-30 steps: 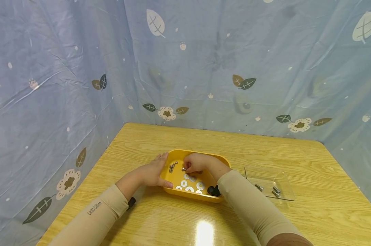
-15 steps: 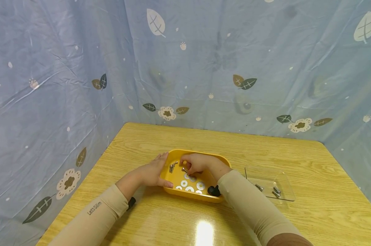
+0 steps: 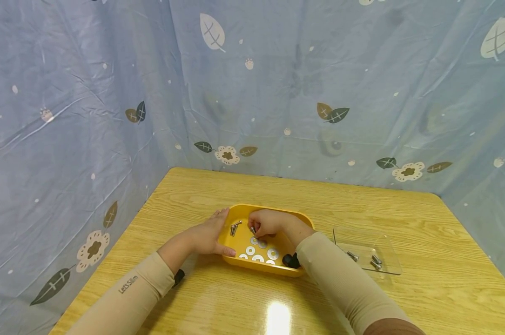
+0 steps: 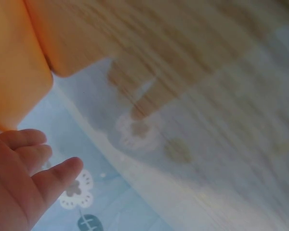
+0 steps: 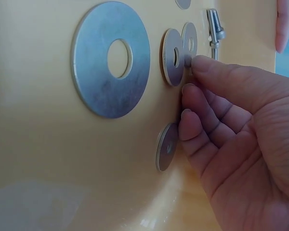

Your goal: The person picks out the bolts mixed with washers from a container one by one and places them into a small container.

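A yellow tray (image 3: 260, 266) holds several washers (image 3: 272, 253) and a small cluster of bolts (image 3: 233, 229) at its left. My left hand (image 3: 206, 236) rests against the tray's left end, fingers extended at the far corner and thumb on the front rim; in the left wrist view that hand (image 4: 14, 187) lies beside the tray wall (image 4: 14, 62). Inside the tray, my right hand (image 3: 269, 222) pinches a bolt (image 3: 253, 230) between thumb and fingertips. The right wrist view has this hand (image 5: 250, 125) close to several washers (image 5: 135, 91), the bolt mostly hidden.
Right of the tray, a clear plastic container (image 3: 388, 253) holds several metal bolts (image 3: 376, 261). Black round pieces (image 3: 291, 260) sit in the tray's front right corner. A black object (image 3: 178, 277) shows beside the left wrist. A patterned curtain (image 3: 277, 93) borders the wooden table (image 3: 218, 298).
Half a second ago my right thumb and fingertips were parted around the bolt; now they pinch it and it has tilted. The left hand and the tray have stayed put.
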A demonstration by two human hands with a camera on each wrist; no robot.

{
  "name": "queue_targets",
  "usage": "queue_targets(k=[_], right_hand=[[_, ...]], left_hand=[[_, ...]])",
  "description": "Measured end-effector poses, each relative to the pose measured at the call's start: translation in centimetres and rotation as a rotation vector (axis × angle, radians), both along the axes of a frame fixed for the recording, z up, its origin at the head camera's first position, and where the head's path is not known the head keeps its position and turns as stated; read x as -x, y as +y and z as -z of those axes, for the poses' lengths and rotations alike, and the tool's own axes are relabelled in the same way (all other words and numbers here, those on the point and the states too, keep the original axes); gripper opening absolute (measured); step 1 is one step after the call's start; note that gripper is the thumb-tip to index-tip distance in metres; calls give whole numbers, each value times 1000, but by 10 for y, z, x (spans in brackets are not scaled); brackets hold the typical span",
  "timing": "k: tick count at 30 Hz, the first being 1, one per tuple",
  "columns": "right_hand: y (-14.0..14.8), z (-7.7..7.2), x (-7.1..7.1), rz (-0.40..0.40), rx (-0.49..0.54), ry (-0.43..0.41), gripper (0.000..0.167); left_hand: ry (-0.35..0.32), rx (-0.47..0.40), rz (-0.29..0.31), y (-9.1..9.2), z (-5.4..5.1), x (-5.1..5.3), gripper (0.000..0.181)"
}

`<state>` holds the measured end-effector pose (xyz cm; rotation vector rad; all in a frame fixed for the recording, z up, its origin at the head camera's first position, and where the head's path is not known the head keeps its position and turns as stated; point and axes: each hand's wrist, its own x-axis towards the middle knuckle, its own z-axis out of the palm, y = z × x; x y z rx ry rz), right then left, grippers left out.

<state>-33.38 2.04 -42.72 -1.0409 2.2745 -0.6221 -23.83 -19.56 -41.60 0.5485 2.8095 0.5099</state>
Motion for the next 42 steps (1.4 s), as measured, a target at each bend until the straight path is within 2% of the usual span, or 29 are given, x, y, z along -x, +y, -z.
queue_targets(k=[9, 15, 21, 28, 32, 42], right_hand=[[1, 0, 0, -13, -6, 7, 10], [1, -5, -1, -17, -13, 31, 9], [0, -15, -3, -9, 0, 64, 9], [0, -25, -5, -76, 49, 126, 9], [2, -32, -5, -90, 61, 125, 8], [17, -52, -1, -57, 113, 137, 8]], left_hand=[[-21, -9, -10, 1, -1, 0, 122], [-11, 5, -4, 1, -1, -1, 122], [-6, 4, -3, 1, -1, 1, 122], [-6, 13, 2, 1, 0, 1, 122], [-5, 10, 5, 1, -1, 1, 122], [2, 26, -4, 3, -2, 2, 121]])
